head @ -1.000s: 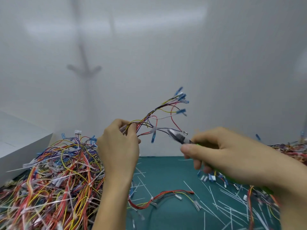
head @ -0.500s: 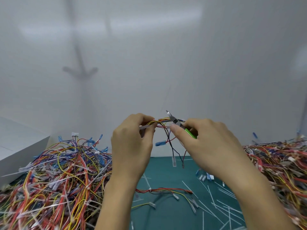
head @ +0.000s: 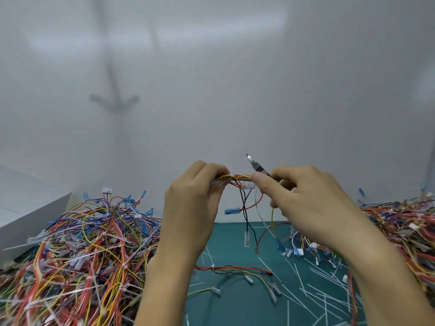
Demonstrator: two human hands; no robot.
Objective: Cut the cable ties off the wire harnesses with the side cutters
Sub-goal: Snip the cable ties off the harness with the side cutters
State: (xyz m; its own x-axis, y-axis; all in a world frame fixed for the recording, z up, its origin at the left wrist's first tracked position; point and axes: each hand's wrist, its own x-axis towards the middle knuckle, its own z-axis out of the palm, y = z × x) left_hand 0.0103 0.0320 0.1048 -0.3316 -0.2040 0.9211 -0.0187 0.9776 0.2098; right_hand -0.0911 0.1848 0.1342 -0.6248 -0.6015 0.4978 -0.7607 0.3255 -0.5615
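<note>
Left hand (head: 190, 208) and right hand (head: 303, 198), both raised, pinch harness (head: 237, 178); right also grips cutters (head: 255, 164).

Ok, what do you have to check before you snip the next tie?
1. Wire harness held tight: ok, the left hand grips one side and the right hand pinches the other.
2. Side cutters in hand: ok, the right hand holds them.
3. Blades on a cable tie: not ok, the tips point up, off the wires.
4. Tie found on this harness: cannot tell.
5. Left hand away from the blades: ok.
</note>
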